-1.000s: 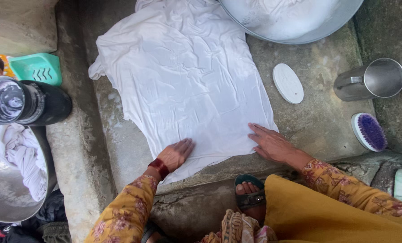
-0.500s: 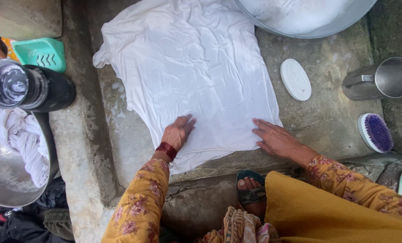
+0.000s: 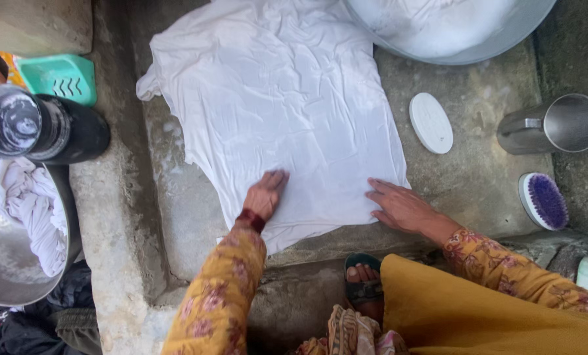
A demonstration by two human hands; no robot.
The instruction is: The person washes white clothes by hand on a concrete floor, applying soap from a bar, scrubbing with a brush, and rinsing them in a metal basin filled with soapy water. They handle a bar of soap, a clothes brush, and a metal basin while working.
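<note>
a wet white cloth (image 3: 281,105) lies spread flat over a rough concrete slab (image 3: 471,177), its far edge near a big metal basin (image 3: 465,39) of soapy water, likely laid out so the whole face can be reached. both hands lie on its near edge: the left hand (image 3: 264,194) flat with fingers stretched up the fabric, the right hand (image 3: 399,205) spread at the near right corner, each grip released, pressing and not clutching, which seems to pin the cloth smooth. at the left a second metal bowl (image 3: 11,263) holds wrung white laundry, with a dark bottle (image 3: 41,128) and a green soap dish (image 3: 60,79) beside it. right of the cloth, apart from it, stand a steel mug (image 3: 550,125), a purple brush (image 3: 542,200) and a white oval soap (image 3: 431,122), all within reach. the ground is damp, stained cement, an outdoor washing place
</note>
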